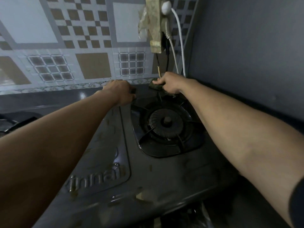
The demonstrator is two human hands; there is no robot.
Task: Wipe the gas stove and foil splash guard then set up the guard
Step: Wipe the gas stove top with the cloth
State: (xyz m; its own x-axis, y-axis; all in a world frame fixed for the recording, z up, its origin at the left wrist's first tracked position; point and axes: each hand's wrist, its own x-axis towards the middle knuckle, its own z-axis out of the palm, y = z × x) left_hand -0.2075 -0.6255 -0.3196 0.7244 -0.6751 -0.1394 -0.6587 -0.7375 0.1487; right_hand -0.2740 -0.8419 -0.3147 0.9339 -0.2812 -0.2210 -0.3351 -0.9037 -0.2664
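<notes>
A dark grey gas stove point(148, 175) fills the lower middle, its top spotted with grime and wet patches. Its right burner point(166, 123) sits under a black pan support. My right hand point(169, 83) presses a dark green scouring pad point(156, 87) onto the stove's far right corner, fingers closed on the pad. My left hand point(120, 92) rests on the stove's back edge, left of the burner, fingers curled over the rim. No foil splash guard shows in view.
A patterned tile wall point(74, 46) runs behind the stove. A grimy socket block point(155, 25) with a white plug and cables point(178, 46) hangs above the right hand. A grey wall point(246, 55) closes the right side. The left burner point(11, 124) shows at the left edge.
</notes>
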